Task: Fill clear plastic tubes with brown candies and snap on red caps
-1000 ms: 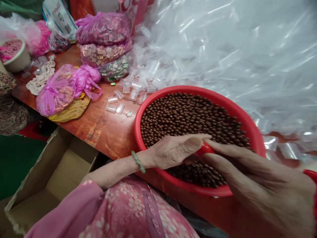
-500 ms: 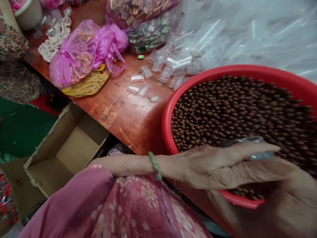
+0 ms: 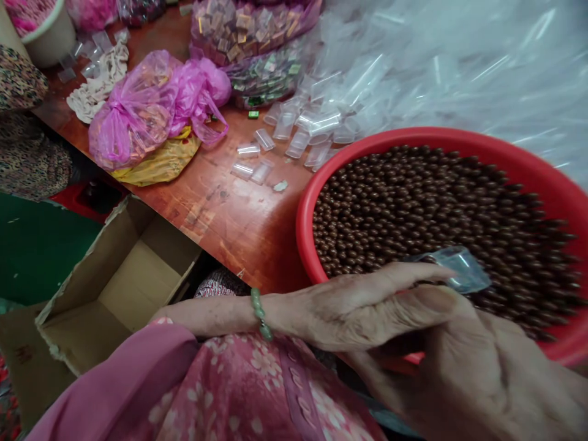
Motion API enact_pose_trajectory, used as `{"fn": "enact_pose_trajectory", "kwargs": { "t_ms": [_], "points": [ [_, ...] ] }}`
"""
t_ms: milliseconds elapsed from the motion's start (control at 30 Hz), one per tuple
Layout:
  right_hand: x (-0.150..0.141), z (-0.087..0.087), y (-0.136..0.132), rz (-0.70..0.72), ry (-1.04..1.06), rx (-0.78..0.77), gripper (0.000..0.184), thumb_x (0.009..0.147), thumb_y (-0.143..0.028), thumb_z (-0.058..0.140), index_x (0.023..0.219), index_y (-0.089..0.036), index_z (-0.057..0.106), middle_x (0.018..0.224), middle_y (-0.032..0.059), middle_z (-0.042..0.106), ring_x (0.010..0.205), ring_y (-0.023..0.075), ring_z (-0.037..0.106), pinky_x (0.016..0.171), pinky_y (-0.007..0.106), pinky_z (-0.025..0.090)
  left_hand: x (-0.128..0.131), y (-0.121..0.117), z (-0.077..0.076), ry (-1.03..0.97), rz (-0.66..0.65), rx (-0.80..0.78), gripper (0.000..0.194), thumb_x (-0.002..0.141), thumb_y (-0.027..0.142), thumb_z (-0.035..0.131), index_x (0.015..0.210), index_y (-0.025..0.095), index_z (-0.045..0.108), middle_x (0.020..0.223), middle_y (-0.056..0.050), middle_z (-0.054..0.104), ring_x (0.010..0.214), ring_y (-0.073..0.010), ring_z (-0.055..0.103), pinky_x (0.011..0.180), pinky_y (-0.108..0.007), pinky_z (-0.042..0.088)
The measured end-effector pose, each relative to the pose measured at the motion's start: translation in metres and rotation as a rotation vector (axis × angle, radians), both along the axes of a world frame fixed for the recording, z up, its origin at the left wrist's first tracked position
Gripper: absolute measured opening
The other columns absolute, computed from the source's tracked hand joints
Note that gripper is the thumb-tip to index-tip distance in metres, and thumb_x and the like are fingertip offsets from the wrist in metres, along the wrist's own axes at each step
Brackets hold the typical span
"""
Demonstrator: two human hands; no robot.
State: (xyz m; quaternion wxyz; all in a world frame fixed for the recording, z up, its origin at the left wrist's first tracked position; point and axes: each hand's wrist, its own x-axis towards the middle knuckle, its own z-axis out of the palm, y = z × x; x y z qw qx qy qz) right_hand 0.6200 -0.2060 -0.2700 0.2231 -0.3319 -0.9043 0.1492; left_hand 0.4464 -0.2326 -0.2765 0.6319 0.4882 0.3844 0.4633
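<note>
My left hand point(image 3: 358, 309), with a green bead bracelet point(image 3: 260, 313) on its wrist, is closed on a small clear plastic tube point(image 3: 466, 272) over the near side of a red basin point(image 3: 307, 226). Glossy dark brown balls point(image 3: 427, 208) fill much of that basin. The tube's outer end sticks out past my fingers; dark shapes show near its other end. From the lower right my right hand point(image 3: 478, 361) meets the left, its fingers bent inward. Its fingertips are hidden, and I cannot make out what they hold.
Clear plastic tubes point(image 3: 298, 139) lie loose on the brown table point(image 3: 206, 208), beside a large heap of clear plastic point(image 3: 436, 67). Pink bags point(image 3: 138, 110) and a yellow bag point(image 3: 160, 165) sit left. Below the edge stands an open cardboard box point(image 3: 133, 282). Another person's patterned sleeve point(image 3: 18, 79) shows at far left.
My hands and the tube have shifted left in the picture. More of the tube and of my right hand shows now. The view has also moved slightly.
</note>
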Motion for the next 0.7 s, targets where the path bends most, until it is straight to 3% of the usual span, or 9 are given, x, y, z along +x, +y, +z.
{"fn": "enact_pose_trajectory", "kwargs": {
  "t_ms": [133,333,400,467,500,533,567,633,700],
  "points": [
    [-0.019,0.024,0.004,0.195,-0.240,0.283,0.087,0.095,-0.048,0.056,0.159,-0.012,0.008,0.073,0.0097,0.046,0.057,0.0288,0.045,0.044,0.043,0.037,-0.008,-0.005,0.008,-0.022,0.028,-0.030,0.055,0.101,0.037,0.035,0.150,0.012,0.034,0.136,-0.013,0.055,0.132,-0.0240,0.050,0.113,-0.036,0.042],
    [-0.069,0.022,-0.013,0.295,-0.222,0.337,0.056,0.098,-0.045,0.040,0.135,-0.003,0.037,0.076,0.0118,0.048,0.056,0.0275,0.044,0.044,0.040,0.032,-0.041,-0.042,0.008,0.091,0.261,0.008,0.064,0.099,0.057,0.030,0.144,0.014,0.041,0.131,-0.014,0.059,0.123,-0.0243,0.056,0.109,-0.037,0.044],
    [-0.092,0.007,-0.021,0.329,-0.179,0.284,0.046,0.098,-0.040,0.038,0.126,-0.003,0.042,0.081,0.0141,0.051,0.060,0.0276,0.048,0.046,0.040,0.035,-0.065,-0.071,-0.011,0.172,0.462,-0.012,0.069,0.096,0.066,0.026,0.142,0.017,0.044,0.125,-0.013,0.062,0.115,-0.0227,0.060,0.103,-0.036,0.048],
    [-0.114,-0.013,-0.025,0.343,-0.148,0.209,0.046,0.095,-0.037,0.042,0.125,-0.003,0.042,0.088,0.0165,0.053,0.063,0.0276,0.051,0.048,0.039,0.038,-0.094,-0.105,-0.042,0.347,0.838,-0.067,0.070,0.096,0.067,0.019,0.132,0.016,0.052,0.108,-0.012,0.066,0.099,-0.0198,0.065,0.094,-0.033,0.051],
    [-0.125,-0.026,-0.024,0.339,-0.138,0.175,0.048,0.093,-0.037,0.046,0.126,-0.003,0.042,0.090,0.0167,0.054,0.064,0.0272,0.051,0.048,0.037,0.039,-0.108,-0.121,-0.062,0.511,1.015,-0.159,0.064,0.098,0.062,0.024,0.128,0.014,0.053,0.109,-0.013,0.066,0.101,-0.0198,0.064,0.095,-0.033,0.050],
    [-0.135,-0.039,-0.021,0.324,-0.140,0.144,0.050,0.090,-0.038,0.050,0.126,-0.004,0.042,0.090,0.0161,0.054,0.064,0.0269,0.052,0.048,0.036,0.040,-0.122,-0.136,-0.084,0.706,1.076,-0.286,0.059,0.096,0.058,0.037,0.130,0.012,0.051,0.116,-0.015,0.064,0.107,-0.0215,0.062,0.098,-0.034,0.048],
    [-0.145,-0.053,-0.016,0.308,-0.145,0.118,0.051,0.088,-0.038,0.054,0.125,-0.005,0.043,0.090,0.0155,0.054,0.065,0.0273,0.052,0.050,0.035,0.041,-0.133,-0.148,-0.106,0.905,1.004,-0.444,0.063,0.091,0.055,0.051,0.134,0.009,0.046,0.128,-0.018,0.058,0.118,-0.0245,0.057,0.103,-0.036,0.046],
    [-0.163,-0.081,-0.005,0.265,-0.177,0.071,0.054,0.084,-0.037,0.060,0.126,-0.006,0.044,0.095,0.0165,0.055,0.074,0.0304,0.055,0.060,0.037,0.047,-0.146,-0.164,-0.150,1.166,0.525,-0.818,0.081,0.085,0.047,0.063,0.147,0.006,0.031,0.151,-0.022,0.036,0.140,-0.0288,0.039,0.114,-0.037,0.036],
    [-0.179,-0.104,0.007,0.233,-0.188,0.040,0.056,0.082,-0.034,0.063,0.127,-0.006,0.044,0.100,0.0181,0.055,0.084,0.0336,0.055,0.072,0.042,0.049,-0.147,-0.169,-0.185,1.168,0.296,-0.956,0.078,0.082,0.038,0.070,0.144,0.006,0.038,0.147,-0.023,0.043,0.137,-0.0309,0.042,0.112,-0.037,0.039]
  ]
}}
